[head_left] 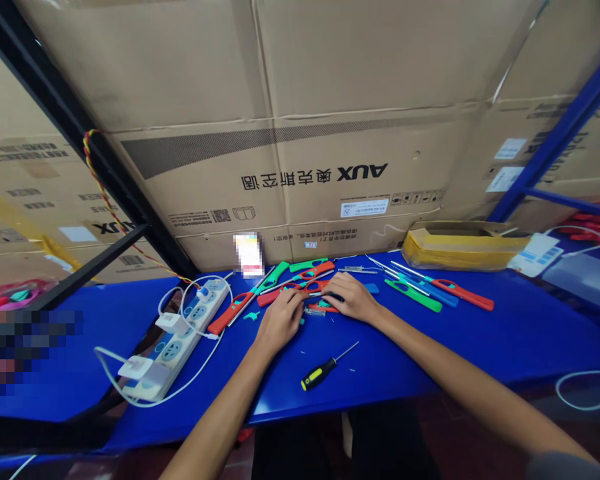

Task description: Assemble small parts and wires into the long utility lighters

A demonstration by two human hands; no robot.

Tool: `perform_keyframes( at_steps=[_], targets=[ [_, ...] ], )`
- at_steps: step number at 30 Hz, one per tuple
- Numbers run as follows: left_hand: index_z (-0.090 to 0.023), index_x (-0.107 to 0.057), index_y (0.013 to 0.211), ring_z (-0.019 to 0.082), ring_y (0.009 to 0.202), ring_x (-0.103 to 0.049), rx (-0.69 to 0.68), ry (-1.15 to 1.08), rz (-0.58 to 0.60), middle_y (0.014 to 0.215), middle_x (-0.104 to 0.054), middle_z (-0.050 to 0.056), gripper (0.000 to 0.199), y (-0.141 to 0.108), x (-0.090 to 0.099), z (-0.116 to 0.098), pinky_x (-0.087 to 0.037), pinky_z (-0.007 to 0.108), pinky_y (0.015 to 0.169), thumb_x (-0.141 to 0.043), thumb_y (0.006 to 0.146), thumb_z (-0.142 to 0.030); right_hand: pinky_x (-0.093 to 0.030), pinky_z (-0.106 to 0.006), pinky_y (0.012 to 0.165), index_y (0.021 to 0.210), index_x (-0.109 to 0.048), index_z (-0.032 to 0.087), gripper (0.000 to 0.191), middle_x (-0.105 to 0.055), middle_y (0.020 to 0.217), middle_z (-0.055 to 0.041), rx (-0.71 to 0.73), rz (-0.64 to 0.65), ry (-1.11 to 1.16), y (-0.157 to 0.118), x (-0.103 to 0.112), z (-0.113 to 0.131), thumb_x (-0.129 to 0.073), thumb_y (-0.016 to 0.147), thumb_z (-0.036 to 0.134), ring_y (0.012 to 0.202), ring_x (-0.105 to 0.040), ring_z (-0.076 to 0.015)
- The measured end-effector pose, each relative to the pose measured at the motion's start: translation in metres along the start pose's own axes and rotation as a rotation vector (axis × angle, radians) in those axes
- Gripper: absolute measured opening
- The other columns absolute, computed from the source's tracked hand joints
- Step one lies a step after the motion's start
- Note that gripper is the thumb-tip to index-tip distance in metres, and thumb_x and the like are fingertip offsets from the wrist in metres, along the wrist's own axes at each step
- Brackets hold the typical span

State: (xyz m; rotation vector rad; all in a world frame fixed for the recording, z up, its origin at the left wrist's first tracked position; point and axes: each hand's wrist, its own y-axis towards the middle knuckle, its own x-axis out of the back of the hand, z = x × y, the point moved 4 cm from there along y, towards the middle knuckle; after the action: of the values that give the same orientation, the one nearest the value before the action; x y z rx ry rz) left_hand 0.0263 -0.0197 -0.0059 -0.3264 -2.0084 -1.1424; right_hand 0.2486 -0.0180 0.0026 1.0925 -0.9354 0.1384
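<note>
My left hand and my right hand meet above the blue table, fingers closed. Between their fingertips is a small dark piece; its kind is too small to make out, and fingers partly cover it. Under and around the hands lie red lighter shells and loose small parts, including a clear-and-metal piece. A red long-necked lighter and a green one lie left of my left hand. A green casing and a red lighter lie on the right. In front of me rests a black-and-yellow screwdriver.
A white power strip with plugged-in chargers and looping cables stands at the left. A yellow-taped open box sits at the back right. Large cardboard cartons form the back wall, between a black post and a blue post.
</note>
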Motion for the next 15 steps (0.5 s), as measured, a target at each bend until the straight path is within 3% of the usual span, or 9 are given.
perform_keyframes(
  at_steps=[15],
  targets=[
    [-0.023, -0.065, 0.123, 0.024, 0.109, -0.07, 0.04, 0.002, -0.025, 0.115, -0.071, 0.008, 0.024, -0.0013, 0.0016, 0.0031, -0.061, 0.038, 0.092, -0.051, 0.107, -0.012, -0.053, -0.04, 0.086, 0.113, -0.07, 0.021, 0.01, -0.075, 0.1, -0.008, -0.021, 0.037, -0.023, 0.0003, -0.0016, -0.0015, -0.066, 0.106, 0.026, 0.095, -0.066, -0.0253]
  ],
)
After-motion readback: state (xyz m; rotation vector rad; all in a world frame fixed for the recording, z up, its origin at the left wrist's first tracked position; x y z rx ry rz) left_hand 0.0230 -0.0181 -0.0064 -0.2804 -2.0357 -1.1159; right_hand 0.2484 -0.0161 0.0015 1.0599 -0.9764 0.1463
